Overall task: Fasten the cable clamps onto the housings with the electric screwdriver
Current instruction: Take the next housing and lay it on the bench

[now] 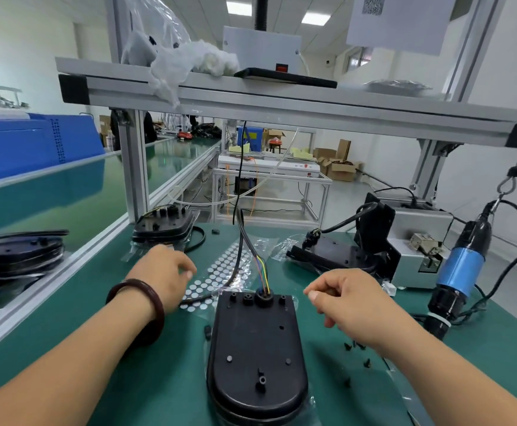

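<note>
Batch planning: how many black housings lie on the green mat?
3 housings: one front centre, one back left by the post, one right by the fixture. The far-left stack off the mat may hide more.

Up top, two ceiling light panels [239, 8] glow white, and a pale wall [20, 50] runs down the left edge. Across the middle an aluminium-frame shelf [281, 99] spans the view, with a green conveyor belt [75, 192] stretching away at left beside a blue crate [17, 146]. Through the centre gap, a white metal table [266, 165] stands on a pale floor [361, 195], cardboard boxes [341, 169] right of it.
</note>
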Available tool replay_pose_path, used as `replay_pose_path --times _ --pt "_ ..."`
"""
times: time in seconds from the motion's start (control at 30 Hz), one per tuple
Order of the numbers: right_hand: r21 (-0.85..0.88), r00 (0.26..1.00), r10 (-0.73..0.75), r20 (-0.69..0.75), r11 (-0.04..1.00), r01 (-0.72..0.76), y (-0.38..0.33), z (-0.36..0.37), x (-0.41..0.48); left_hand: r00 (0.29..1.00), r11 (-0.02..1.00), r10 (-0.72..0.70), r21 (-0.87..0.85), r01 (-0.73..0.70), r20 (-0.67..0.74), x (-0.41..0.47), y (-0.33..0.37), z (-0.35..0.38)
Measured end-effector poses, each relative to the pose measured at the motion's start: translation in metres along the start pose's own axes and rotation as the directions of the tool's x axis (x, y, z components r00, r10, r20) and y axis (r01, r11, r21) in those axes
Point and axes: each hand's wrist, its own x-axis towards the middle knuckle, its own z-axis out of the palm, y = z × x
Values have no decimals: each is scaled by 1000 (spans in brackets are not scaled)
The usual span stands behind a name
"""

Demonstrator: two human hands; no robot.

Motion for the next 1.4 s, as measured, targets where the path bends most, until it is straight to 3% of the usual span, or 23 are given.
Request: replay_pose_path --times 0.1,0.17,0.3,0.47,0.67,0.73,0.83,0.93,1.0,1.07,1.13,1.2,1.33,1.4 --pt "-95 999 -46 21 994 47 -2 2 6 961 993 120 -52 -110 251 -21 12 4" --pt "-141 996 -83 20 986 85 -3 9 10 937 992 126 -13 -129 325 -30 15 11" --pt "-311 982 -190 -4 933 179 -6 32 20 941 992 127 -36 -122 313 -35 15 17" --pt "-360 978 -208 -32 915 183 -10 53 27 947 984 153 42 -172 284 -36 14 20" --pt "-384 971 -239 14 895 226 -11 56 28 995 910 37 408 -73 96 -29 -2 3" --pt "-382 964 -252 81 886 263 -10 51 27 998 893 22 447 -49 65 -25 -5 -5" --pt "-353 954 -268 131 887 298 -10 45 26 997 964 77 256 -77 11 -16 8 -19" --pt "-295 948 -301 100 901 318 -8 45 23 989 979 143 -151 -134 50 3 29 -27" --pt "-289 940 -327 94 895 340 -7 45 22 964 871 145 -491 -18 222 14 48 -22" --pt "-297 935 -340 97 887 353 -7 45 22 911 622 94 -739 261 401 19 70 -10" --pt "-310 931 -350 102 878 364 -7 45 22 886 379 47 -829 411 461 22 89 1" --pt "-330 927 -358 108 867 373 -6 45 22 923 253 5 -893 371 385 25 99 4" --pt "-320 926 -360 118 869 379 -5 44 23 990 71 -90 -991 114 108 39 102 -23" --pt "-317 928 -346 138 872 373 -6 44 24 995 -76 -4 -992 101 102 39 108 -39"
